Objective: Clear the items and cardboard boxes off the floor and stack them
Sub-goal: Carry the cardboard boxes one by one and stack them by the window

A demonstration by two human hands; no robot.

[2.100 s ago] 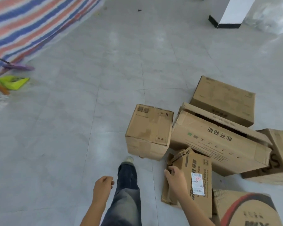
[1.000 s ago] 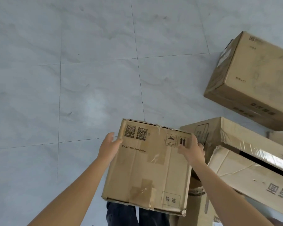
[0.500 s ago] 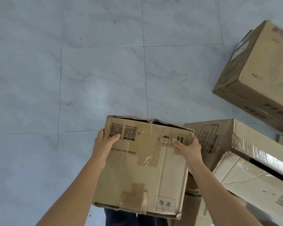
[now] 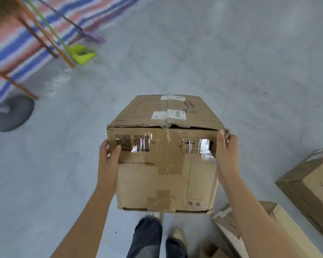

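— What stage is this?
— The carry: over the grey floor (image 4: 194,53), a taped cardboard box (image 4: 164,164) is held dead centre, with spare boxes (image 4: 311,192) at four o'clock.
— And the grip?
— Left hand (image 4: 108,155) and right hand (image 4: 227,149) clasp its sides. Next, probably, it needs a place to stack.

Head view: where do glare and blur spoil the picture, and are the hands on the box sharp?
In the head view, glare on clear tape whitens parts of the QR codes and handling symbols on the box; motion blur smears the striped sheet, green dustpan and round grey base at left; the left hand and right hand look fairly sharp.
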